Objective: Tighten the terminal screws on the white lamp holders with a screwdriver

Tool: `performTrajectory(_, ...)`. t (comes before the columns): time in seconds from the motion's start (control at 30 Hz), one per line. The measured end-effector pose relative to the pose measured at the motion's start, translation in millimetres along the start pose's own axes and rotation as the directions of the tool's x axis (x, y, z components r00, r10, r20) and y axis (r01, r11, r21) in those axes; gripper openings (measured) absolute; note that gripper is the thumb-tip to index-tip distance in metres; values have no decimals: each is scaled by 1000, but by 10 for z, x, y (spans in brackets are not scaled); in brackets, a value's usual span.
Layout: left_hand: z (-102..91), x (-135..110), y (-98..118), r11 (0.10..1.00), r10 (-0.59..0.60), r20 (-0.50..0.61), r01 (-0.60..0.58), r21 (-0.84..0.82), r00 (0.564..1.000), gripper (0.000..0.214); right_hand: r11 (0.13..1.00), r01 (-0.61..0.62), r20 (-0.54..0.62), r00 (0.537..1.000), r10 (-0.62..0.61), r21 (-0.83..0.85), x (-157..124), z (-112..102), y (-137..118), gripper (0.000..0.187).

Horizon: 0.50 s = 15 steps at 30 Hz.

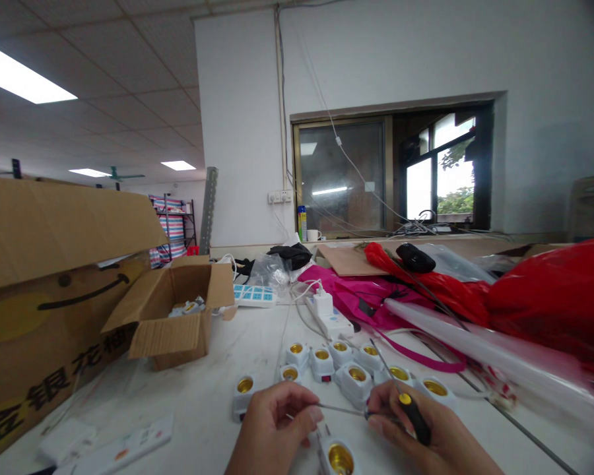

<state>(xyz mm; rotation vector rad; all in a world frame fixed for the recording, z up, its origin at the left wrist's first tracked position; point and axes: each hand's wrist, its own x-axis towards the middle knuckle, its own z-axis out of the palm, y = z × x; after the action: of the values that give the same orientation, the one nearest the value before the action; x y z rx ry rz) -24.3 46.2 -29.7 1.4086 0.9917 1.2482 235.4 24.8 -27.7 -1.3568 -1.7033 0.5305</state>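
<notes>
My left hand (282,422) is closed, thumb and forefinger pinched at one end of a thin metal rod (341,409). The rod's other end meets the fingertips of my right hand (420,415). That hand is closed around a screwdriver (414,419) with a black and yellow handle, its shaft slanting up and left. Just below the rod is a white lamp socket (340,458) with a brass-coloured inside, its two prongs close to my left fingers. Several similar sockets (356,382) stand beyond my hands. My palms hide part of what the fingers touch.
An open carton (178,343) with white pieces inside stands at left, beside a larger box (54,277). Power strips (255,295) and a white plug adapter (323,302) lie behind the sockets. Pink fabric (346,290), red bags (554,297) and clear plastic (499,356) crowd the right.
</notes>
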Motion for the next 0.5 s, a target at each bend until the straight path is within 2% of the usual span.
performTrajectory(0.13, -2, 5, 0, 1000, -5, -11, 5, 4, 1000, 34, 1000, 9, 64, 998, -7, -26, 6, -2, 32, 33)
performTrajectory(0.3, -2, 0, 11, 999, -7, -21, 8, 36, 1000, 33, 999, 17, -6, 1000, -17, -29, -5, 7, 13, 35)
performTrajectory(0.5, 8, -15, 45, 999, 3, -31, -2, 38, 1000, 31, 997, -11, 119, 993, 20, -79, 25, -56, 7, 37)
